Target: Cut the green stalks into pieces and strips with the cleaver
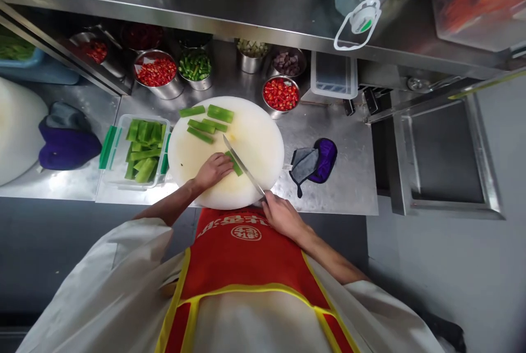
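A round white cutting board (263, 139) lies before me on the steel counter. My right hand (282, 214) is closed round the handle of a knife (246, 169), whose blade points away and to the left over the board. Under the blade's left side is a strip of green vegetable (234, 163), perhaps celtuce or pepper. My left hand (214, 170) holds that strip down with its fingers bent and together. Several more green pieces (201, 125) lie on the far left part of the board. Fingertips of the left hand are partly hidden.
A clear container (115, 164) with green chunks stands left of the board. Metal pots of chopped red chillies (281, 94) and green chillies (195, 65) line the back. A purple and grey cloth (314, 162) lies right. A steel shelf (246, 18) overhangs the counter.
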{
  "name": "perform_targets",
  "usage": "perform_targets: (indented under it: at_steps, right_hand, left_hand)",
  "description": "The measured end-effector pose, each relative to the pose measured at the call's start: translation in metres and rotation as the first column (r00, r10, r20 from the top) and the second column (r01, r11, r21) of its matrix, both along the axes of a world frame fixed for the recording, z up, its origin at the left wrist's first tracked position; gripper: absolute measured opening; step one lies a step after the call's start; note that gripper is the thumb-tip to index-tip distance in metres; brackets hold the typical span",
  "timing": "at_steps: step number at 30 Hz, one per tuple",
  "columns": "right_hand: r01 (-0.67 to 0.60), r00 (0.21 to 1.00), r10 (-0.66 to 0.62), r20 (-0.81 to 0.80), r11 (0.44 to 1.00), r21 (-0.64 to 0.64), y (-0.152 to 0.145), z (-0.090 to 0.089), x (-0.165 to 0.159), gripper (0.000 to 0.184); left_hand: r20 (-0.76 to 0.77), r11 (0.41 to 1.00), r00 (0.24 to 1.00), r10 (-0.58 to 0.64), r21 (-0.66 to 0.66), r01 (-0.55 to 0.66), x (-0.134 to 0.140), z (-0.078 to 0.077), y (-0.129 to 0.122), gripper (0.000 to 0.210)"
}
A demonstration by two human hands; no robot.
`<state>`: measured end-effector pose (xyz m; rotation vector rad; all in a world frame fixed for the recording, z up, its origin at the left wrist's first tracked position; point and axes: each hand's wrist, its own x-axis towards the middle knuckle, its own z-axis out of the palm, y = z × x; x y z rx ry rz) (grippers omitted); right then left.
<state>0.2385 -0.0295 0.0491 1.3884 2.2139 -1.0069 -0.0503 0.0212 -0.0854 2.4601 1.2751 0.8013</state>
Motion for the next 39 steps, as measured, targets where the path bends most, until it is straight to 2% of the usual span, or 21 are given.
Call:
perform_targets:
  at_steps: [5,9,15,26,32,39]
  right_hand:
    - [-0.003,0.999,0.002,-0.034,1.000,-0.031,0.005,0.022,0.000,0.020]
    - [0.008,0.999,-0.009,-0.050,1.000,-0.010,0.003,0.034,0.003,0.021]
    - [0.035,0.999,-0.036,-0.023,0.999,-0.033,-0.008,0.030,-0.001,0.023]
    - [0.011,1.000,-0.011,-0.021,1.000,-0.014,-0.012,0.021,-0.004,0.022]
    - [0.025,0.999,-0.026,-0.028,0.999,-0.039,-0.015,0.021,-0.010,0.026]
    - [0.048,0.996,-0.054,-0.065,0.995,-0.085,-0.014,0.025,-0.012,0.035]
  left_hand:
    - [-0.043,0.995,0.994,-0.101,-0.005,0.101,-0.004,0.003,0.010,0.023]
    - [-0.038,0.992,0.992,-0.124,-0.045,0.122,-0.003,0.007,0.015,0.024]
    - [-0.043,0.984,0.992,-0.120,-0.134,0.113,-0.004,0.006,0.015,0.026]
    - [-0.043,0.978,0.990,-0.137,-0.162,0.128,-0.003,0.011,0.016,0.025]
    - [-0.010,0.987,0.990,-0.144,-0.068,0.143,-0.006,0.007,0.012,0.019]
    - [-0.063,0.993,0.992,-0.113,-0.042,0.110,-0.008,0.006,0.009,0.018]
